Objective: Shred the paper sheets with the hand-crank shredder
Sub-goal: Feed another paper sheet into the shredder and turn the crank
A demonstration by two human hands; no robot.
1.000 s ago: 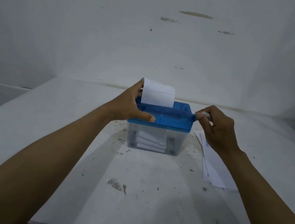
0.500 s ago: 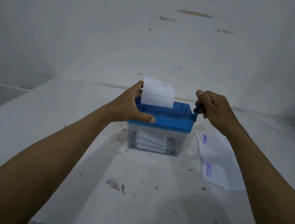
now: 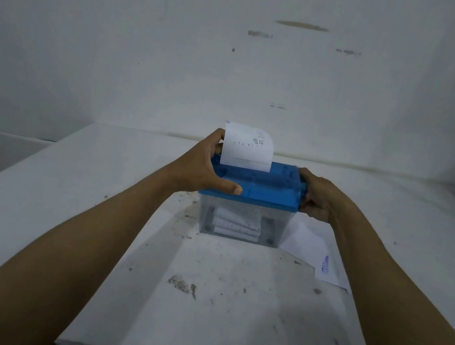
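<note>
Round has come the right grip (image 3: pixel 317 201): half a second ago it was up level with the lid's top, and now it sits lower, tight against the right end of the shredder (image 3: pixel 268 188), fingers clenched on the crank (image 3: pixel 304 192), whose handle they hide almost wholly. With it the forearm has dropped across the loose sheets (image 3: pixel 314 251) lying on the worktop (image 3: pixel 122 215) just right of the shredder, so less of them shows than before; a blue stamp is visible on one.

Over on the other side the left grip (image 3: pixel 201 168) has not shifted. It clamps the blue top, thumb pressed along the front edge, fingers reaching over behind the fed sheet (image 3: pixel 246 153). That sheet stands upright in the slot, about as far out as earlier, its top right corner curling back.

Below, the clear bin (image 3: pixel 274 225) rests on the worktop near its middle, with shredded strips (image 3: pixel 237 223) piled inside. Dirty smudges (image 3: pixel 180 283) mark the surface in front of it. A stained white wall (image 3: pixel 240 54) rises behind.
</note>
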